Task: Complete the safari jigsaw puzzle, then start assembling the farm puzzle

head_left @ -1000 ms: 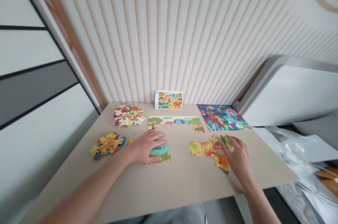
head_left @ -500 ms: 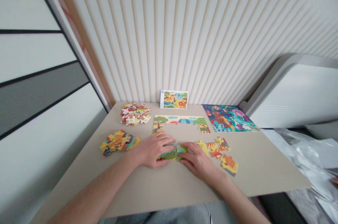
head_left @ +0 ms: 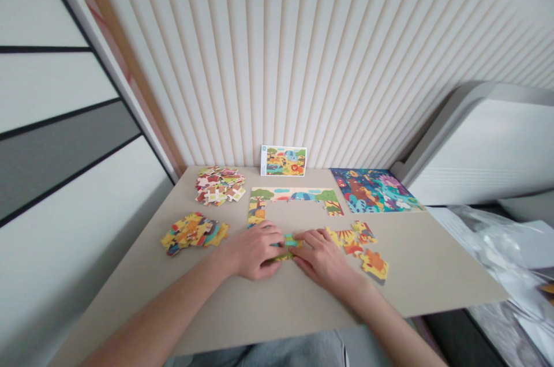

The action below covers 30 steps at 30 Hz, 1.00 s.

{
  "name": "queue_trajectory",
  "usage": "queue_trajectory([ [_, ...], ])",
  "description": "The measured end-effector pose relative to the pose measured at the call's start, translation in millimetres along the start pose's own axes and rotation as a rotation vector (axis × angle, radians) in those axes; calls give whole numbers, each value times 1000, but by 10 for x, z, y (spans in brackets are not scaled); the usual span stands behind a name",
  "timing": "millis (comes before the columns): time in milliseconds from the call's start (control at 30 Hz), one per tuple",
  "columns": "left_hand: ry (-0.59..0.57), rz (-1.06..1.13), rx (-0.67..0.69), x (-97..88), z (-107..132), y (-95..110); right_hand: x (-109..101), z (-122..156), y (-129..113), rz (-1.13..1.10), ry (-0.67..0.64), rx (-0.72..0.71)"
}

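My left hand (head_left: 255, 248) and my right hand (head_left: 320, 254) meet at the table's middle, fingers curled over a small joined group of green and teal puzzle pieces (head_left: 286, 241); both press it from either side. Above them lies a partly built puzzle strip (head_left: 294, 197) with trees and sky. Right of my right hand sit joined orange and yellow pieces (head_left: 361, 243).
A loose pile of pieces (head_left: 216, 185) lies at the back left, a second pile (head_left: 193, 231) nearer on the left. A reference picture card (head_left: 283, 160) leans on the ribbed wall. A finished blue puzzle (head_left: 374, 190) lies back right. Plastic wrap (head_left: 506, 246) sits beyond the beige table (head_left: 277, 309).
My right hand left the orange pieces on the right and came left to join my left hand on the green and teal pieces. Both hands then shifted slightly towards the strip.
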<state>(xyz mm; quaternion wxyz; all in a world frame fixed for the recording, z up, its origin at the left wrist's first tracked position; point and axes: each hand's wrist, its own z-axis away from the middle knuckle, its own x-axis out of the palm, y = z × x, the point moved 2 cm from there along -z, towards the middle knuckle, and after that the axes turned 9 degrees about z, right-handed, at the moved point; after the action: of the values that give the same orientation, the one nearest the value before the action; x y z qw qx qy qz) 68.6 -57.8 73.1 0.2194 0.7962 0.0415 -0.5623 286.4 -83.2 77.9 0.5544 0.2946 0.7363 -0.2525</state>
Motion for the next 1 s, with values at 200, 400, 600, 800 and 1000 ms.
queue_trajectory([
  [200, 15, 9, -23, 31, -2, -5, -9, 157, -34, -31, 71, 58],
  [400, -10, -16, 40, 27, -18, 52, 0, 488, 395, 42, 114, 294],
  [600, -50, -10, 132, 98, -71, 190, 35, 723, 629, 34, 76, 333],
  [800, -45, -5, 137, 109, -86, 208, -25, 738, 702, -5, 46, 328],
  [1000, -49, -13, 137, 108, -82, 205, -139, 644, 636, -37, 28, 293],
])
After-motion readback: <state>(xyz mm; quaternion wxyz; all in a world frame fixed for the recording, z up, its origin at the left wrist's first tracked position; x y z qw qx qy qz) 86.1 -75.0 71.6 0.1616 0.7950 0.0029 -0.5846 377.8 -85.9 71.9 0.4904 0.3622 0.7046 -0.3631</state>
